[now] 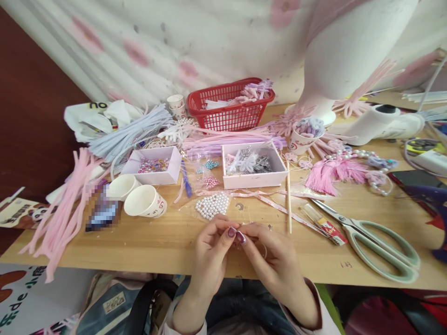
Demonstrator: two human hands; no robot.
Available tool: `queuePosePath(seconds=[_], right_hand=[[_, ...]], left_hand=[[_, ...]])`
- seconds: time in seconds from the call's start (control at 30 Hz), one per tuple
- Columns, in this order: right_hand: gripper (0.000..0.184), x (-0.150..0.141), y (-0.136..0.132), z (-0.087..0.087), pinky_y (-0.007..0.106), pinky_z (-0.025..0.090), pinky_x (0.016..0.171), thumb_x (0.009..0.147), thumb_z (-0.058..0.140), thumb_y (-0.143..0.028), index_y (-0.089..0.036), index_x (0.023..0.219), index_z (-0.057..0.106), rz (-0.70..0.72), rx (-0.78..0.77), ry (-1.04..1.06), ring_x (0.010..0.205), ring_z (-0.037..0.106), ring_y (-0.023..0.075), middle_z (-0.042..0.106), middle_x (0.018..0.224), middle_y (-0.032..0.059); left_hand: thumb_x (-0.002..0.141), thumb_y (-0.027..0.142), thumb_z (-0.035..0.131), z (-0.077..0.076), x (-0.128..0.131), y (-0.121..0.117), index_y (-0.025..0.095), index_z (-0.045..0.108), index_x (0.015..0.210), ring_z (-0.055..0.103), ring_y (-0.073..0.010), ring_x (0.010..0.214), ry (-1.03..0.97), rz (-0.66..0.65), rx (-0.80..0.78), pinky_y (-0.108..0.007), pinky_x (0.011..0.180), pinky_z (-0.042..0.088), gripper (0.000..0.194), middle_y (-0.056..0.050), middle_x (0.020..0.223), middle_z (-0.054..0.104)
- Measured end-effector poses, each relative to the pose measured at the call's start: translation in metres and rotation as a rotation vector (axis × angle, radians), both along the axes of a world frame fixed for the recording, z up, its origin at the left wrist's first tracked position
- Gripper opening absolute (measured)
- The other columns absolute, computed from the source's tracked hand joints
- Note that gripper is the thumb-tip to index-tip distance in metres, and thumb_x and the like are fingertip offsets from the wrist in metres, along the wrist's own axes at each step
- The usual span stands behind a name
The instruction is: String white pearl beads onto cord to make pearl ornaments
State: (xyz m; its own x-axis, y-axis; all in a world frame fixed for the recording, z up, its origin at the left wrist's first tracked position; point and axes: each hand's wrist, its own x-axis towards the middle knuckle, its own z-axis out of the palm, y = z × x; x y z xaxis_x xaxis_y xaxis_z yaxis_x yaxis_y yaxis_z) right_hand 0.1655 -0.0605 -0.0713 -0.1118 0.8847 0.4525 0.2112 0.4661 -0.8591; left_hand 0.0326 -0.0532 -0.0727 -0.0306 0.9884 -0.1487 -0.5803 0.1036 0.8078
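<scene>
The left hand (212,253) and right hand (276,255) meet at their fingertips over the front edge of the table (164,244), each thumb pressed to a forefinger. Both seem clamped on a thin strand (265,250), whose pale loop shows under the right hand; the fingers hide most of it, so whether anything is threaded there cannot be told.

The likeliest trouble is a slip: with so little material to grip, slack fingertips could lose it, and since the hands are so near the edge, it might drop to the lap or floor.

The white beads (212,205) lie just beyond the left fingertips. A knuckle pushed forward could scatter them, perhaps toward the pink beads (210,182) behind.

The scissors (380,244) rest on the right with one handle loop near the front edge; a wide sweep of the right sleeve (310,302) could nudge them off. The tape (270,203) runs beneath the stick (289,200), so a tug on it could roll the stick.
</scene>
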Motion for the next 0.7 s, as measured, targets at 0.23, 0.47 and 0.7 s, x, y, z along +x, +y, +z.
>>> queuePosePath(seconds=[0.23, 0.47, 0.7], right_hand=[[0.018, 0.0002, 0.0021, -0.0006, 0.018, 0.052, 0.066, 0.096, 0.060, -0.013, -0.026, 0.103, 0.071, 0.012, -0.010, -0.014, 0.071, 0.070, 0.0114, 0.076, 0.086, 0.0002], [0.021, 0.0008, 0.0022, -0.0003, 0.019, 0.050, 0.063, 0.095, 0.060, -0.012, -0.026, 0.105, 0.072, 0.041, 0.005, -0.008, 0.069, 0.067, 0.0119, 0.074, 0.084, 0.0002], [0.019, 0.0014, 0.0007, -0.0013, 0.022, 0.050, 0.068, 0.098, 0.058, -0.015, -0.027, 0.106, 0.070, 0.162, -0.054, 0.053, 0.074, 0.066, 0.0128, 0.072, 0.086, 0.0010]], left_hand=[[0.073, 0.031, 0.089, 0.0012, -0.0004, 0.0003, 0.018, 0.078, 0.076, 0.062, -0.0078, 0.063, -0.110, -0.006, -0.024, -0.017, 0.061, 0.053, 0.017, 0.000, 0.071, 0.065], [0.070, 0.032, 0.090, 0.0013, 0.0001, 0.0011, 0.014, 0.074, 0.067, 0.058, -0.0069, 0.063, -0.050, -0.018, -0.001, -0.017, 0.060, 0.049, 0.024, 0.001, 0.074, 0.059], [0.086, 0.036, 0.077, -0.0063, -0.0072, -0.0043, 0.016, 0.069, 0.066, 0.052, -0.0090, 0.067, 0.230, -0.003, 0.175, -0.020, 0.062, 0.043, 0.029, 0.001, 0.075, 0.054]])
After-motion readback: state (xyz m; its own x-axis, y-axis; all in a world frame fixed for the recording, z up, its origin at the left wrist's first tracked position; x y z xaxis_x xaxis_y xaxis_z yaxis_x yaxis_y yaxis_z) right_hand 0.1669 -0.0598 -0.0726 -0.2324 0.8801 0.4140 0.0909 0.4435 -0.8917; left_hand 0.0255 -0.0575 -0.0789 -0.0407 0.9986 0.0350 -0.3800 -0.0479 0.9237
